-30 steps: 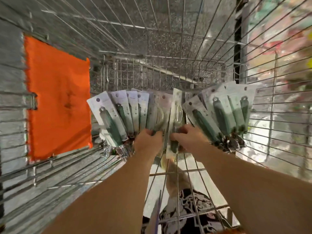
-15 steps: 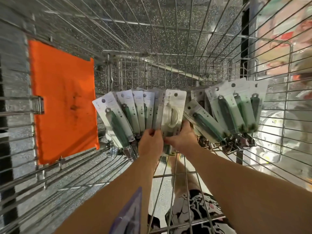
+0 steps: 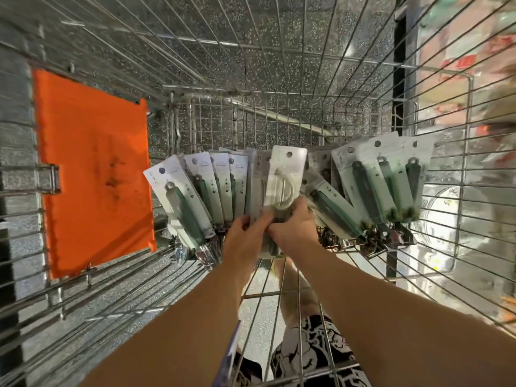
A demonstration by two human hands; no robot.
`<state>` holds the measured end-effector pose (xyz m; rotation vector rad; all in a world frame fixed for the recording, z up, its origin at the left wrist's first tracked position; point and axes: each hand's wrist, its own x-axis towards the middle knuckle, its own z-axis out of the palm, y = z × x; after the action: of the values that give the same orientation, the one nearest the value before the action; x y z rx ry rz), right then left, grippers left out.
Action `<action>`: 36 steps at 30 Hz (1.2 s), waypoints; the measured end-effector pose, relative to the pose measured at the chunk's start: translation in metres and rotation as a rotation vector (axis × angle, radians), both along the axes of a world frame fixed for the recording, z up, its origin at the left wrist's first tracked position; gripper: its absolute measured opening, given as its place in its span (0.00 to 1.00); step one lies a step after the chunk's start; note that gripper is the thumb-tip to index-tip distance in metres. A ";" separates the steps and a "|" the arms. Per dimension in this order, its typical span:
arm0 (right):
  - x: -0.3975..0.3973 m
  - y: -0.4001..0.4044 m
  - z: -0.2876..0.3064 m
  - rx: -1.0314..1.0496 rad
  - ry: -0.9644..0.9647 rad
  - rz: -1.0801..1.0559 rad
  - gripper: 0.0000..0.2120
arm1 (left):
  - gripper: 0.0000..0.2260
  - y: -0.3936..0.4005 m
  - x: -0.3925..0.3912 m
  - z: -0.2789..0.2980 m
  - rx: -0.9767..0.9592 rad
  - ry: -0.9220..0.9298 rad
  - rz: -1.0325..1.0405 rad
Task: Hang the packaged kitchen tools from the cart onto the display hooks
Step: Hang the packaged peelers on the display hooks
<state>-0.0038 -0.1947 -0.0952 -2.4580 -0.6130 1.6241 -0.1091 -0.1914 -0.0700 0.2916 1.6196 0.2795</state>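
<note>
Both hands have come closer together since the earlier frame, and the middle pack now faces up flat. Inside the wire cart [image 3: 293, 65], the left hand [image 3: 245, 238] and the right hand [image 3: 293, 233] each curl around the bottom of one clear pack with a metal tool [image 3: 284, 185]. More packs with green handles [image 3: 195, 202] fan out on both sides. If the pack is pulled fast, the others may slide and fall flat, or snag on the wires.

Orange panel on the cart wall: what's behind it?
Around the orange panel, cart wires and speckled floor show at its edges. Directly behind is covered.
</note>
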 end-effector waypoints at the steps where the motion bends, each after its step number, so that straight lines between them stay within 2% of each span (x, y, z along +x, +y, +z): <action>1: 0.002 0.000 -0.001 0.006 0.005 -0.001 0.25 | 0.32 0.002 0.001 0.001 -0.011 -0.014 0.013; 6: 0.013 -0.003 0.003 -0.007 0.088 -0.040 0.19 | 0.18 0.007 0.007 -0.004 -0.055 -0.055 -0.018; 10: 0.022 0.001 0.003 -0.009 0.216 -0.123 0.23 | 0.16 0.008 0.012 -0.002 -0.068 -0.058 -0.071; 15: 0.021 0.004 0.003 0.019 0.392 -0.289 0.41 | 0.22 0.011 0.018 0.000 -0.017 -0.066 -0.051; 17: 0.026 0.004 0.006 0.018 0.459 -0.333 0.35 | 0.25 0.013 0.019 0.002 -0.020 -0.058 -0.044; 20: 0.034 0.002 0.012 -0.014 0.488 -0.392 0.25 | 0.18 0.013 0.017 0.003 -0.026 -0.013 -0.099; 22: 0.039 0.000 0.014 -0.021 0.488 -0.443 0.25 | 0.08 0.014 0.019 0.005 -0.033 -0.048 -0.106; 23: 0.042 -0.001 0.015 -0.031 0.493 -0.468 0.24 | 0.07 0.015 0.020 0.008 -0.034 -0.059 -0.099; 26: 0.050 -0.001 0.021 -0.057 0.556 -0.507 0.26 | 0.15 0.017 0.024 0.006 -0.055 -0.085 -0.122; 28: 0.055 -0.001 0.024 -0.061 0.608 -0.507 0.25 | 0.10 0.020 0.026 0.008 -0.034 -0.089 -0.149; 32: 0.058 0.003 0.035 -0.060 0.697 -0.495 0.15 | 0.02 0.023 0.026 0.014 -0.024 -0.085 -0.086; 34: 0.057 0.005 0.042 -0.058 0.694 -0.478 0.20 | 0.03 0.024 0.024 0.020 -0.015 -0.105 -0.082; 36: 0.055 0.009 0.053 -0.068 0.673 -0.434 0.20 | 0.02 0.027 0.019 0.029 0.008 -0.111 -0.079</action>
<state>0.0508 -0.1861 -0.0419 -1.7165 0.0680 2.0960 -0.0898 -0.1643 -0.0408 0.3401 1.4941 0.2377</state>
